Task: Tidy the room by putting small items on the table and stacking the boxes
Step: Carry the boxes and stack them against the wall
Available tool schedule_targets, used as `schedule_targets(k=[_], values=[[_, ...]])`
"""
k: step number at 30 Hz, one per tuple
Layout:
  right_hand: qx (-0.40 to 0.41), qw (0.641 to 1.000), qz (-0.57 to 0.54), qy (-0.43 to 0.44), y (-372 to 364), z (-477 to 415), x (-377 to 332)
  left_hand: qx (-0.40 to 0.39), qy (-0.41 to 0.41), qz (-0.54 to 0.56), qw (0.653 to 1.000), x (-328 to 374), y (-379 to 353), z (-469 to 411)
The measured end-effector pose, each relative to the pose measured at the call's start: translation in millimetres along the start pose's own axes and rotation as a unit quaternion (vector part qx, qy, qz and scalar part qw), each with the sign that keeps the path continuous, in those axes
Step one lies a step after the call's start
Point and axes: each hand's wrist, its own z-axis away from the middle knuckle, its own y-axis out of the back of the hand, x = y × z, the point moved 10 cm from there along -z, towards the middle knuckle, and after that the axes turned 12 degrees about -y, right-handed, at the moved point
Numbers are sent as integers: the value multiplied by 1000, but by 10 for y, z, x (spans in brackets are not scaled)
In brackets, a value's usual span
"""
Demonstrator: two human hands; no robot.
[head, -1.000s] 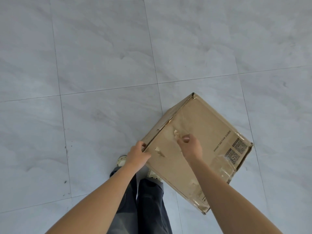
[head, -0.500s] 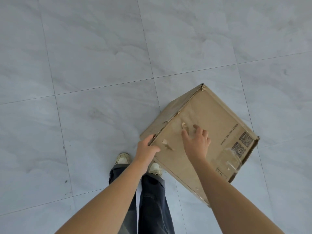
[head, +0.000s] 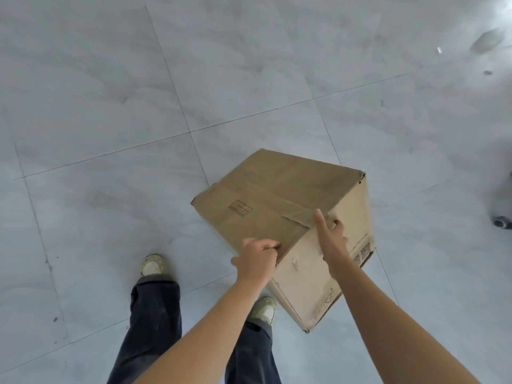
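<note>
1. The left hand grips the near edge of a closed cardboard box, fingers curled; the right hand clasps the same edge further right, thumb raised.
2. The box is tilted, its lowest corner beside the right shoe; whether it touches the floor cannot be told.
3. The floor is large pale grey marbled tiles with thin dark joints.
4. A dark caster sits at the right edge.

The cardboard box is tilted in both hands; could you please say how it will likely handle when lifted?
Probably light for its size: the cardboard box sits tilted with the left hand and right hand gripping just its upper edge. Its creased, peeling faces suggest walls that may flex under squeezing.
</note>
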Motion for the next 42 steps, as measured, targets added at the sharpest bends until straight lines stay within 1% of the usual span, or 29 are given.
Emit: schedule_targets(k=[2,4,5,7,8,9,11,15,17,19,23,27,30,34,37,39,42], values=[[-23,999,-31,-12,155,-59,253,-17,15,15,1000,-74,-344,74],[-35,999,-28,-18,282,-154,514,-28,84,59,994,-229,-628,152],[-37,999,-31,-24,343,-220,660,-30,129,97,986,-303,-761,215],[-21,998,-40,-41,474,-333,913,-28,217,194,956,-455,-972,387],[-17,998,-45,-52,526,-383,1006,-22,241,228,943,-510,-1059,435],[-22,996,-53,-68,572,-437,1169,-20,255,232,938,-584,-1167,490],[-15,997,-36,-62,578,-441,1236,-28,267,223,937,-734,-1164,494],[2,999,-8,-44,693,-580,1319,-63,259,175,948,-939,-1204,402],[14,999,0,-45,749,-679,1375,-68,244,136,958,-1004,-1131,334],[27,998,22,-45,806,-730,1416,-45,227,85,969,-1047,-974,214],[28,999,16,-44,862,-785,1453,32,179,-11,983,-967,-550,-138],[30,999,13,-39,959,-911,1450,65,143,-120,980,-799,-237,-580],[34,999,32,-26,1042,-1099,1355,91,117,-155,977,-781,-22,-967],[39,997,64,6,1076,-1302,1156,131,122,-148,973,-852,110,-1222],[45,995,85,30,1027,-1361,1002,151,153,-91,972,-1076,178,-1269],[45,996,71,41,969,-1363,939,155,163,-47,973,-1221,238,-1266],[31,998,19,49,889,-1354,896,149,138,-16,979,-1287,337,-1280]])
